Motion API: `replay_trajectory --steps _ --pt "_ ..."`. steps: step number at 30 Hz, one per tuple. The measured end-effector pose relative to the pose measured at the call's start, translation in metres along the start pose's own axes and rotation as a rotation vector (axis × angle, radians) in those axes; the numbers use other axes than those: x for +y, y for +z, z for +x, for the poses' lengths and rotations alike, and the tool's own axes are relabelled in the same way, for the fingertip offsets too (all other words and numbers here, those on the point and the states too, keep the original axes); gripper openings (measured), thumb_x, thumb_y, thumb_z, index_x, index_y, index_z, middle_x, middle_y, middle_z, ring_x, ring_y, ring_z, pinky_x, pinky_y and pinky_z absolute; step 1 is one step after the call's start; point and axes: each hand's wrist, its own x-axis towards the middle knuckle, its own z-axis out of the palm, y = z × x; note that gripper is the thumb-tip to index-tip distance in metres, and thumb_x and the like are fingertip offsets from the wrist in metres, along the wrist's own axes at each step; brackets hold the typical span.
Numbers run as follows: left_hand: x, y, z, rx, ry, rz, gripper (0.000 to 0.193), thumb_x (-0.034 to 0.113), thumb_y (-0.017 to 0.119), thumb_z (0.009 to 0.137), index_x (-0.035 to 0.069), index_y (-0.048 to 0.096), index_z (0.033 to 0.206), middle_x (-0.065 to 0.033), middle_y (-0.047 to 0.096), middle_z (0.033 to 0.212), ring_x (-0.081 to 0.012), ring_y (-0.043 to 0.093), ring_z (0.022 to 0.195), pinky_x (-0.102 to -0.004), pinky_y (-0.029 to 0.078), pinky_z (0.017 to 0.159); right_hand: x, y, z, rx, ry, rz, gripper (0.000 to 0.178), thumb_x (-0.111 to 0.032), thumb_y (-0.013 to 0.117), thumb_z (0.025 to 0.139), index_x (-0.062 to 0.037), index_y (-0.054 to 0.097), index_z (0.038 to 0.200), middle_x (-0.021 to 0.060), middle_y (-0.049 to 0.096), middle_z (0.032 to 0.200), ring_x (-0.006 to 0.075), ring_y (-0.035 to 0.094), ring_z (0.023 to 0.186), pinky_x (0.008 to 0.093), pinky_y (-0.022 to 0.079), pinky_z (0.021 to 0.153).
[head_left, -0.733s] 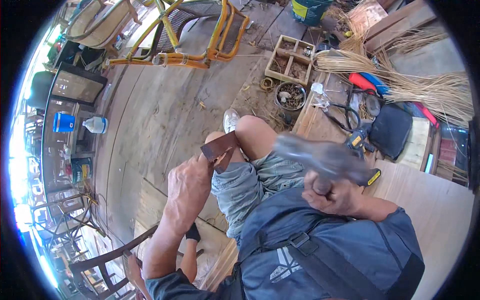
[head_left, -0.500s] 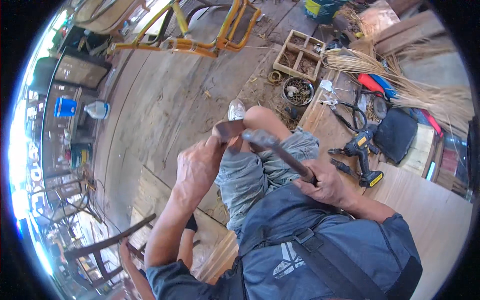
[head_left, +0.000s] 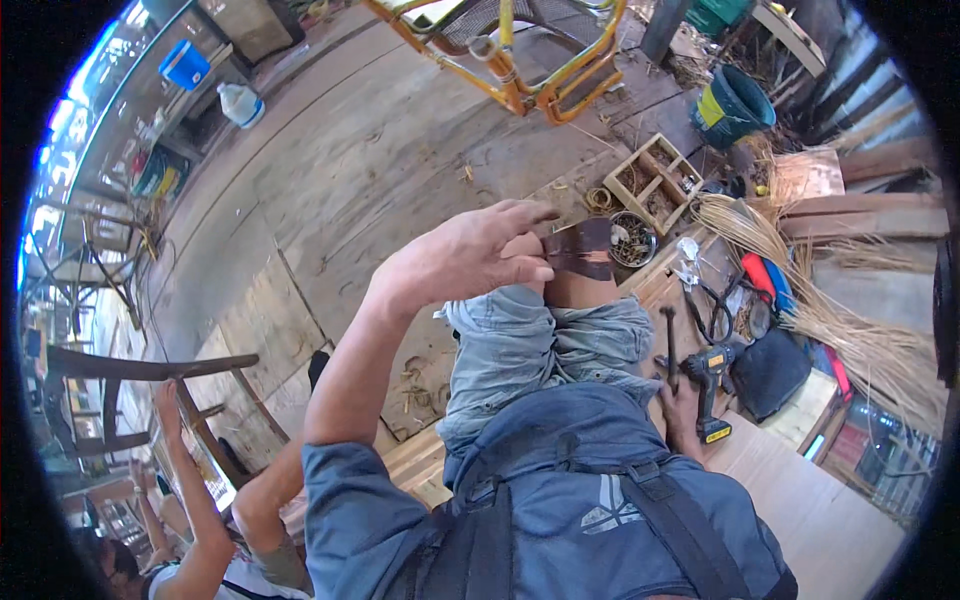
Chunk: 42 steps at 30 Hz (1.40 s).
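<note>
My left hand is open over my knee, thumb and fingers spread apart. Just beyond its fingertips a flat dark brown piece lies across the knee; its material is unclear. The thumb is close to the piece's left edge, and I cannot tell if they touch. Low at my right side, my right hand is closed round the lower end of a dark hammer, held upright with its head up. Right beside that hand lies a black and yellow cordless drill on the bench.
On the right are a divided wooden box, a bowl of small bits, a bundle of cane strips and a green bucket. A rattan chair frame stands ahead. At left another person's arm holds a dark wooden chair frame.
My right hand has carried the hammer down and right, to beside the drill. My left hand has moved right and opened; the brown piece now lies over the knee. The view has shifted.
</note>
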Motion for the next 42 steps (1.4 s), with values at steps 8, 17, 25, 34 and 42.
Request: replay_trajectory --steps 8,17,25,34,42 --pt "0.01 0.001 0.036 -0.123 0.244 -0.185 0.062 0.024 0.073 0.074 0.005 0.048 0.127 -0.0143 0.06 0.114 -0.022 0.058 0.104 -0.0325 0.045 0.088 0.034 0.009 -0.008 0.18 -0.294 -0.274 0.039 -0.028 0.054 0.088 -0.0003 0.05 0.116 0.0234 0.061 0.094 0.0401 0.059 0.09 0.0432 0.045 0.082" --pt "0.006 0.001 0.079 0.263 0.263 -0.15 0.033 0.022 0.068 0.082 0.001 0.059 0.106 -0.0093 0.063 0.086 -0.012 0.057 0.079 -0.0281 0.047 0.073 -0.216 -0.038 0.049 -0.212 -0.434 0.42 0.029 -0.024 0.049 0.093 0.0015 0.057 0.105 0.0112 0.061 0.084 0.0184 0.061 0.071 0.0301 0.047 0.065" --pt "0.012 0.023 0.066 0.509 -0.004 -0.2 0.026 0.013 0.065 0.082 0.0 0.06 0.104 -0.0107 0.065 0.082 -0.0136 0.061 0.077 -0.0275 0.049 0.072 -0.289 -0.012 0.082 -0.934 0.04 1.447 0.037 -0.035 0.048 0.094 0.0009 0.053 0.102 0.0122 0.061 0.079 0.0214 0.062 0.062 0.0324 0.051 0.05" --pt "0.025 0.046 0.038 0.866 -0.126 -0.161 0.023 0.017 0.065 0.087 -0.002 0.06 0.099 -0.0028 0.061 0.083 -0.0095 0.053 0.077 -0.0224 0.043 0.073 -0.296 -0.013 0.096 -1.257 0.02 1.38 0.025 -0.025 0.048 0.095 0.0003 0.053 0.096 0.0073 0.057 0.067 0.0171 0.058 0.053 0.0277 0.048 0.041" --pt "0.036 0.076 0.054 1.107 -0.196 -0.14 0.018 0.013 0.064 0.087 -0.002 0.059 0.095 -0.0023 0.057 0.079 -0.0082 0.052 0.071 -0.0213 0.044 0.067 -0.286 -0.007 0.122 -1.436 0.086 1.29 0.021 -0.025 0.056 0.091 -0.005 0.055 0.085 0.0036 0.052 0.062 0.0125 0.051 0.045 0.0257 0.043 0.036"
